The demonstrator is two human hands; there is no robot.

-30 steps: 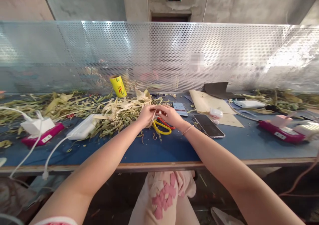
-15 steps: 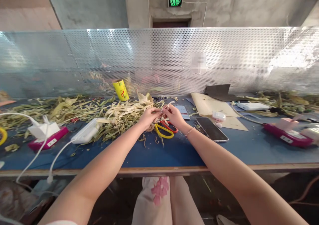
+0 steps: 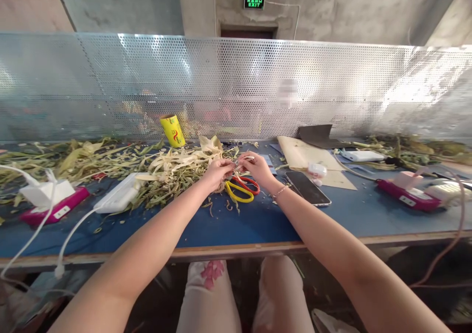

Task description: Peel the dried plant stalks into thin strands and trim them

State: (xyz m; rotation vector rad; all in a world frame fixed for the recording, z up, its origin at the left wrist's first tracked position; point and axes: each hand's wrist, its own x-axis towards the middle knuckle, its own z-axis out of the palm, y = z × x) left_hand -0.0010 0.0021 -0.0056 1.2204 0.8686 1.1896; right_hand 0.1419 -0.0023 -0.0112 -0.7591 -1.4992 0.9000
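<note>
Near the middle of the blue table, my left hand [image 3: 218,172] is closed at the right edge of a heap of dried leaves and stalks [image 3: 177,168]. My right hand [image 3: 255,167] is closed just beside it, fingertips pinched around a thin pale strip. What the left fingers pinch is too small to make out. Below and between the hands lie scissors with yellow handles [image 3: 239,196] and a red-orange handle [image 3: 254,185]. A dark phone [image 3: 308,189] rests right of my right wrist.
A yellow roll [image 3: 172,131] stands behind the heap. White power bank [image 3: 120,193] and magenta power strip [image 3: 75,201] with cables lie left. Brown paper [image 3: 308,153], a white case [image 3: 317,169] and another strip [image 3: 407,195] are right. A perforated metal screen [image 3: 239,87] rises behind.
The whole view has shifted slightly, so things on the table appear further left. My hands have moved a little apart, and my knees have spread.
</note>
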